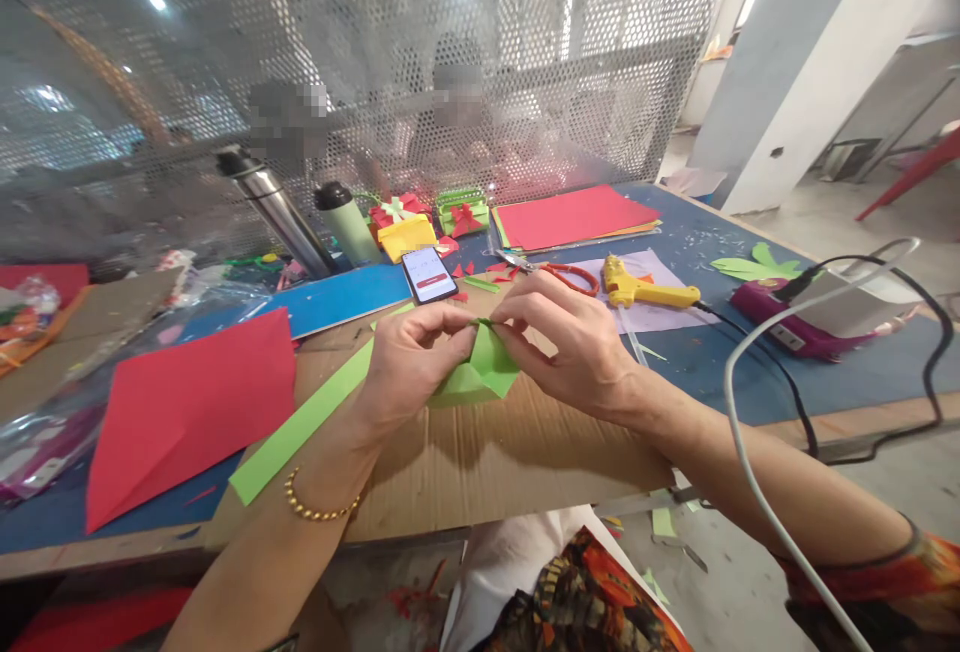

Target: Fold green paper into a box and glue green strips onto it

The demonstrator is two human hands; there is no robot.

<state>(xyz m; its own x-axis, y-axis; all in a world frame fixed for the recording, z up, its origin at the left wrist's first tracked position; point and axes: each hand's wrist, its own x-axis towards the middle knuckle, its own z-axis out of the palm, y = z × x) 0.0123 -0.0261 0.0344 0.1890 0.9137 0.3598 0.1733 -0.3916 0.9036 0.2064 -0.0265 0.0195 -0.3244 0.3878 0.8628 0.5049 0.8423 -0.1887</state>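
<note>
Both my hands hold a folded piece of green paper (491, 369) above a brown cardboard sheet (465, 472). My left hand (409, 362) pinches its upper left edge, and my right hand (566, 337) pinches the upper right edge, with the fingertips of the two hands close together. The paper is bent into an open, pocket-like shape that hangs below my fingers. A long green paper strip (300, 432) lies to the left, running partly behind my left hand. Beyond my hands rests a phone (429, 275) with a lit screen.
Scissors with orange handles (574, 277) and a yellow glue gun (649, 292) lie behind my right hand. A white cable (739, 412) crosses near my right forearm. Red paper (199, 402) is at the left; two bottles (281, 212) and stacked red sheets (577, 217) stand or lie farther back.
</note>
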